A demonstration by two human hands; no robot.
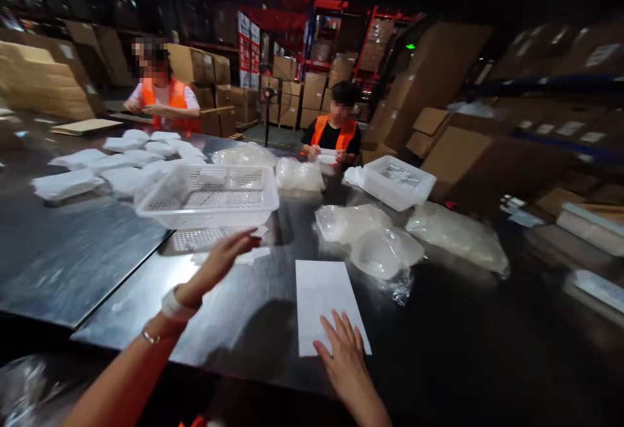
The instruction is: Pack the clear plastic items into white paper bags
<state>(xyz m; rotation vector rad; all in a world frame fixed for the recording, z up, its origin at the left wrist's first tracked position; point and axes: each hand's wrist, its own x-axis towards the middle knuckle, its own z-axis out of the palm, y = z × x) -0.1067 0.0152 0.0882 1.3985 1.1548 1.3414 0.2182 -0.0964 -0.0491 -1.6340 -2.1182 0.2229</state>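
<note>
Flat on the dark metal table [234, 323] lies a white sheet of paper [316, 290]. My right hand [344, 355] rests on its lower right part, fingers spread, holding nothing. My left hand [227, 255] is raised over the table, fingers stretched out toward the right, with nothing visible in it. Beyond that hand stands a white perforated plastic basket [209, 216]. Some white paper [256, 255] lies partly hidden beneath the left hand. Clear plastic bags with whitish round contents [375, 245] lie just past the sheet.
Several white packets [68, 183] spread across the left side. A second white basket [397, 183] and a filled plastic bag [458, 235] sit at right. Across the table are two people in orange vests [163, 102] [336, 131]. Cardboard boxes [312, 92] and shelving stand behind.
</note>
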